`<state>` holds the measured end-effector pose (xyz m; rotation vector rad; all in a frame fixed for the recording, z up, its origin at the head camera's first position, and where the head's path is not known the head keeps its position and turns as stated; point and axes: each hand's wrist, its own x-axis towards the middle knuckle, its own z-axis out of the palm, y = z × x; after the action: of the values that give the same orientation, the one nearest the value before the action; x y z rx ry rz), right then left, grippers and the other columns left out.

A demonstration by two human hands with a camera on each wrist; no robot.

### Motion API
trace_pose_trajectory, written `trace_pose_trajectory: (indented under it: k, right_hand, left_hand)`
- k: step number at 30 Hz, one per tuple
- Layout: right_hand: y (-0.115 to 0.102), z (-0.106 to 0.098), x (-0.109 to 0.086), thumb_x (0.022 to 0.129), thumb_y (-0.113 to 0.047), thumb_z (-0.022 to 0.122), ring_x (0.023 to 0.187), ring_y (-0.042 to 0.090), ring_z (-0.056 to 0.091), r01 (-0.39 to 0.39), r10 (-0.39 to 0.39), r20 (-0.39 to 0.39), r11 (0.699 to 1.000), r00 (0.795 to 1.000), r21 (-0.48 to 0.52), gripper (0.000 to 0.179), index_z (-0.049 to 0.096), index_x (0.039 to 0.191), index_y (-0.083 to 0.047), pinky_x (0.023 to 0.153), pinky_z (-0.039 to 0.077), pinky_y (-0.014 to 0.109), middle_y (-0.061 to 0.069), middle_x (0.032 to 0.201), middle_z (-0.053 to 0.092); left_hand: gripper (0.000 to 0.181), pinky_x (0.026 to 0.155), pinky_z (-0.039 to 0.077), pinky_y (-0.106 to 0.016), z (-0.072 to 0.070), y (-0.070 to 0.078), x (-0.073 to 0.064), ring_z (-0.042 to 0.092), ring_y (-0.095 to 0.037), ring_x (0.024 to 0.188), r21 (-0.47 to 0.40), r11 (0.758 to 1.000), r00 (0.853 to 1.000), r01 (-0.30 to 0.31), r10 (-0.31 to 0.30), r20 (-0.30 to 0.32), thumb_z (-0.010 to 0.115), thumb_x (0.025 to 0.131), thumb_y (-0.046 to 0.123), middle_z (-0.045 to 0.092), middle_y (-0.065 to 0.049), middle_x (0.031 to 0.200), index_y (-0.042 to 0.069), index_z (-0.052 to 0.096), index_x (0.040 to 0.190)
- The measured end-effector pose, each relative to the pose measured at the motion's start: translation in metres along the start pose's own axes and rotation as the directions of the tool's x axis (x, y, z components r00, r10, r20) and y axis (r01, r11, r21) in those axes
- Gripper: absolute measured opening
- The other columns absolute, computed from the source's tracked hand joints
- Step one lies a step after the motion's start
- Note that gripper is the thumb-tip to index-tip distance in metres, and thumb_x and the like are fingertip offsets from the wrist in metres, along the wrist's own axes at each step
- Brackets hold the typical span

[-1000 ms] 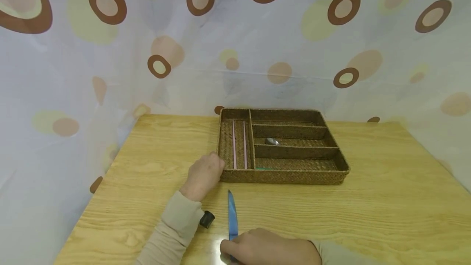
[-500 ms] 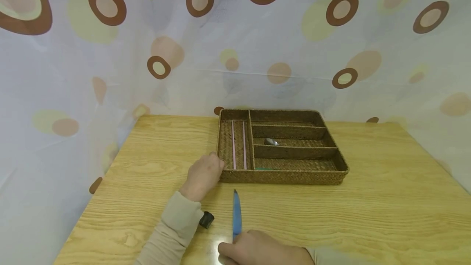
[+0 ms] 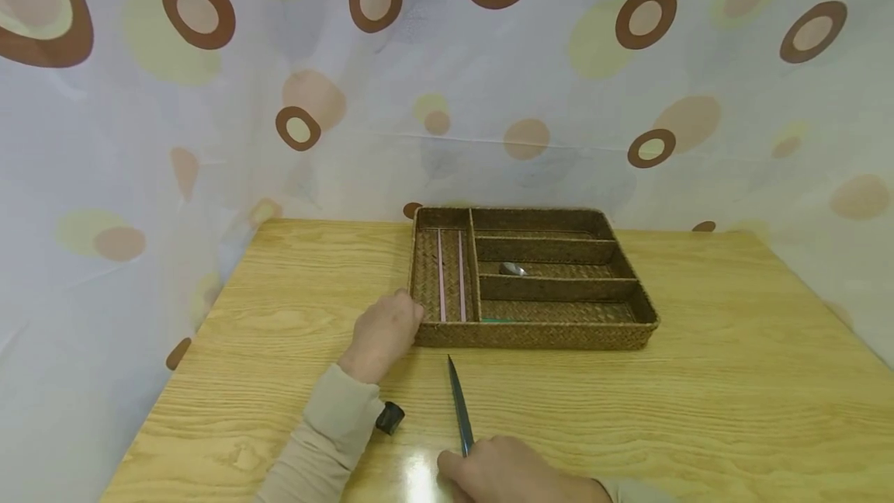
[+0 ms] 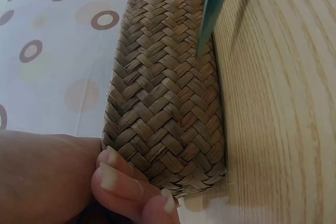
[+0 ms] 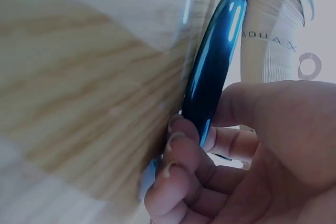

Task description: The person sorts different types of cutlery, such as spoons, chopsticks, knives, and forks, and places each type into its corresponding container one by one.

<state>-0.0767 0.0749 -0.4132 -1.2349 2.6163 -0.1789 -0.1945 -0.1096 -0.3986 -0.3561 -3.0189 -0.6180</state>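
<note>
My left hand [image 3: 386, 330] grips the near left corner of a brown woven cutlery tray [image 3: 552, 334]; its curled fingers [image 4: 123, 184] lie against the corner in the left wrist view. At the bottom of the head view, my right hand [image 3: 513, 472] holds a knife [image 3: 459, 406]. The knife's dark, narrow-looking blade points away from me, its tip a little short of the tray's front wall. In the right wrist view the glossy blue handle [image 5: 215, 66] sits between thumb and curled fingers. That blade's tip also hangs by the woven wall in the left wrist view.
Two thin pink sticks [image 3: 441, 278] lie in the tray's left compartment. A spoon [image 3: 513, 269] shows in the middle right compartment, a green sliver [image 3: 499, 321] in the front one. Behind the wooden table [image 3: 698, 402] hangs a patterned sheet [image 3: 475, 99]. A black device [image 3: 389, 418] sits at my left wrist.
The knife has turned in my right hand, from its broad blue blade face to a dark, narrow view, and its tip has shifted slightly right. My left hand stays on the tray.
</note>
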Motion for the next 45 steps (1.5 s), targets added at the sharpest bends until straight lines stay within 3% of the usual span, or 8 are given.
trace_pose_trajectory:
  k: [7, 14, 22, 29, 33, 37, 41, 45]
  right_hand:
    - [0.02, -0.003, -0.019, 0.082, -0.005, 0.069, 0.049, -0.007, 0.023, 0.036, -0.019, -0.105, 0.987, 0.994, 0.158, 0.026, 0.048, 0.075, -0.019, 0.045, 0.027, 0.009, -0.017, 0.057, 0.033]
    - [0.038, -0.005, -0.039, 0.085, 0.0, 0.067, 0.053, -0.012, 0.03, 0.093, -0.046, -0.14, 0.932, 0.989, 0.35, 0.022, 0.053, 0.082, -0.017, 0.047, 0.035, 0.006, -0.019, 0.062, 0.044]
    - [0.049, -0.014, -0.057, 0.087, -0.001, 0.066, 0.058, -0.014, 0.031, 0.193, -0.113, -0.252, 0.928, 0.961, 0.319, 0.023, 0.051, 0.091, -0.019, 0.049, 0.032, 0.004, -0.018, 0.065, 0.044]
    - [0.058, -0.038, -0.068, 0.088, 0.001, 0.065, 0.061, -0.009, 0.033, 0.114, -0.008, -0.275, 0.921, 0.961, 0.372, 0.028, 0.05, 0.098, -0.02, 0.051, 0.037, 0.013, -0.018, 0.073, 0.041]
    - [0.066, -0.049, -0.071, 0.087, 0.007, 0.064, 0.063, -0.008, 0.038, 0.136, 0.006, -0.384, 0.931, 0.924, 0.34, 0.033, 0.05, 0.104, -0.018, 0.053, 0.04, 0.015, -0.014, 0.078, 0.047]
    - [0.077, -0.058, -0.074, 0.085, 0.013, 0.062, 0.07, -0.006, 0.048, 0.111, 0.035, -0.443, 0.947, 0.896, 0.301, 0.04, 0.047, 0.111, -0.013, 0.057, 0.046, 0.016, -0.006, 0.087, 0.057]
    - [0.09, -0.067, -0.076, 0.09, 0.012, 0.055, 0.071, -0.002, 0.05, 0.02, 0.139, -0.372, 0.919, 0.918, 0.394, 0.038, 0.041, 0.119, -0.008, 0.057, 0.045, 0.019, 0.002, 0.093, 0.057]
    - [0.104, -0.073, -0.075, 0.097, 0.002, 0.053, 0.064, 0.0, 0.046, -0.062, 0.232, -0.323, 0.886, 0.917, 0.46, 0.025, 0.044, 0.119, -0.006, 0.053, 0.043, 0.021, 0.002, 0.088, 0.055]
  left_hand:
    - [0.038, 0.039, 0.026, -0.022, -0.001, 0.0, 0.0, 0.026, -0.01, 0.049, -0.012, 1.0, 1.0, 0.005, -0.005, 0.025, 0.05, 0.104, 0.013, 0.036, -0.002, 0.063, 0.008, 0.048, 0.066]
    - [0.037, 0.038, 0.027, -0.022, -0.003, -0.001, -0.001, 0.027, -0.01, 0.048, 0.028, 0.999, 0.999, -0.033, 0.033, 0.014, 0.051, 0.103, 0.013, 0.036, -0.002, 0.063, 0.008, 0.049, 0.066]
    - [0.036, 0.04, 0.028, -0.023, -0.004, -0.002, -0.001, 0.028, -0.011, 0.05, 0.042, 0.999, 0.999, -0.024, 0.022, 0.043, 0.05, 0.103, 0.011, 0.038, -0.003, 0.064, 0.008, 0.05, 0.067]
    - [0.036, 0.04, 0.028, -0.023, -0.005, -0.002, 0.0, 0.028, -0.012, 0.051, 0.064, 0.998, 0.998, -0.023, 0.019, 0.058, 0.049, 0.104, 0.011, 0.04, -0.004, 0.066, 0.008, 0.051, 0.068]
    - [0.034, 0.04, 0.027, -0.023, -0.005, -0.002, 0.0, 0.029, -0.012, 0.051, 0.044, 0.999, 0.997, -0.009, 0.006, 0.071, 0.048, 0.104, 0.011, 0.039, -0.003, 0.065, 0.007, 0.052, 0.07]
    - [0.031, 0.04, 0.028, -0.023, -0.005, -0.002, -0.001, 0.03, -0.012, 0.051, 0.112, 0.992, 0.995, -0.058, 0.049, 0.082, 0.049, 0.103, 0.008, 0.042, -0.005, 0.067, 0.005, 0.057, 0.073]
    - [0.027, 0.041, 0.03, -0.024, -0.006, -0.001, -0.001, 0.032, -0.012, 0.052, 0.162, 0.983, 0.993, -0.09, 0.076, 0.094, 0.051, 0.102, 0.008, 0.049, -0.008, 0.072, 0.004, 0.06, 0.077]
    - [0.028, 0.041, 0.03, -0.024, -0.005, 0.0, 0.0, 0.031, -0.012, 0.051, 0.101, 0.993, 0.996, -0.058, 0.05, 0.08, 0.05, 0.103, 0.011, 0.046, -0.007, 0.069, 0.002, 0.058, 0.077]
